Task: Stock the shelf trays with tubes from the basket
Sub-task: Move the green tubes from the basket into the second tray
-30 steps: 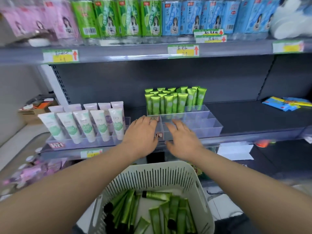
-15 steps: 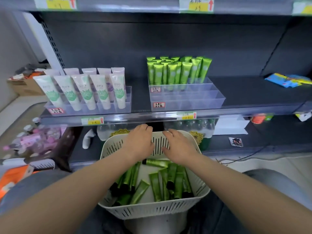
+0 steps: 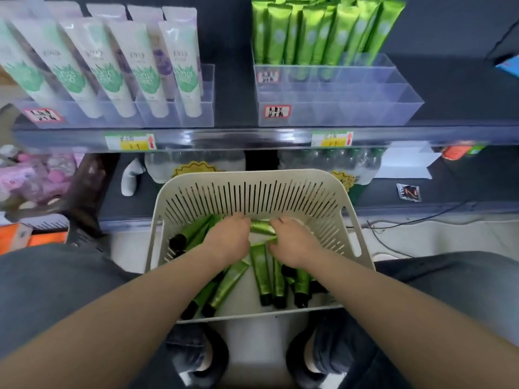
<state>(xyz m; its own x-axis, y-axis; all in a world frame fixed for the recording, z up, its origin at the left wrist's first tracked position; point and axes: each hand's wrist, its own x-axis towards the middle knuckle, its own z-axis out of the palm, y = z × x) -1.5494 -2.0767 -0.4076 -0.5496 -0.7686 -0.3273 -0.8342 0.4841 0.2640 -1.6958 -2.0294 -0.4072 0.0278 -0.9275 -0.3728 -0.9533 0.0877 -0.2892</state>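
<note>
A cream slotted basket [image 3: 348, 220] sits between my knees, holding several green tubes [image 3: 261, 273] with black caps. Both hands are down inside it. My left hand [image 3: 227, 240] curls over tubes at the basket's left middle, and its fingertips reach the left end of a crosswise green tube [image 3: 259, 227]; its grip is hidden. My right hand [image 3: 293, 244] pinches the right end of that tube between thumb and fingers. On the shelf above, a clear tiered tray [image 3: 337, 113] carries upright green tubes [image 3: 311, 32] in its back rows, with bare front rows.
A second clear tray [image 3: 157, 116] at upper left holds white-and-green tubes [image 3: 140, 68]. The shelf edge [image 3: 224, 136] with price tags runs just above the basket. Bottled goods stand on the lower shelf behind the basket, and a cable [image 3: 393, 237] lies on the floor to the right.
Both hands dropped from the front of the clear tray on the shelf, past the basket's far rim, onto the tubes inside. The camera tilted downward and closer.
</note>
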